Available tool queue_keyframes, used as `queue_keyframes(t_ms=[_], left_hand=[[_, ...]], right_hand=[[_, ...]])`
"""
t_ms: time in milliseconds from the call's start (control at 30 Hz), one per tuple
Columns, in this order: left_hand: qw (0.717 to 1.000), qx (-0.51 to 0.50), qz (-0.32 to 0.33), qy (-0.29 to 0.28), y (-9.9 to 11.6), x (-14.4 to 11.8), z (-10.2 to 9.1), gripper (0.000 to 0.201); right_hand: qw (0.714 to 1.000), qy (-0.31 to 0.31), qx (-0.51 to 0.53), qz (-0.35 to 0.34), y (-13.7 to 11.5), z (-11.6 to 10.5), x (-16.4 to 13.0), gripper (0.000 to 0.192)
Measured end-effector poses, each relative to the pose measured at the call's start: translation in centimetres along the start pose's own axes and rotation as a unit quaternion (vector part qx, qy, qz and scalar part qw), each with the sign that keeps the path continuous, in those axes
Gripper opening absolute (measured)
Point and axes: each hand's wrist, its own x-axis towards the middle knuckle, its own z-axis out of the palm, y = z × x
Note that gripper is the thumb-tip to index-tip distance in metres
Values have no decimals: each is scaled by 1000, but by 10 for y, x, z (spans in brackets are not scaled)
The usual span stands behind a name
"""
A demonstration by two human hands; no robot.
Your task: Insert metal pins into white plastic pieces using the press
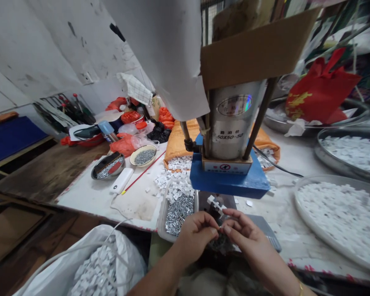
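My left hand (195,235) is closed in a pinch, its fingertips just below the blue press head (230,181). Facing it, my right hand (246,235) bends its thumb and fingers together, and the fingertips of both hands meet. Whatever small thing they hold is hidden between them. Just beyond the fingertips, a white plastic piece (215,201) sits at the metal fixture under the press. Left of my left hand stands a clear plastic bin (160,228) with metal nails (179,213) in front and white plastic pieces (179,187) behind.
A round tray (299,205) of white pieces stands at the right, with a metal basin (322,154) behind it. An orange sack (172,142) spills white pieces. Bowls of metal parts (144,156), a white power bank (122,181) and a white bag (132,250) lie left.
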Motion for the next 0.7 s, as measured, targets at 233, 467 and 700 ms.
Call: queue_keyframes(t_ms=[233, 467, 700], left_hand=[[999, -30, -16, -11, -4, 3, 1, 5], [999, -21, -4, -33, -6, 5, -5, 16], [976, 124, 180, -16, -3, 3, -3, 10]], right_hand=[[999, -13, -13, -39, -6, 3, -2, 45], [987, -14, -120, -104, -1, -7, 0, 36], [999, -18, -34, -22, -4, -2, 2, 45]])
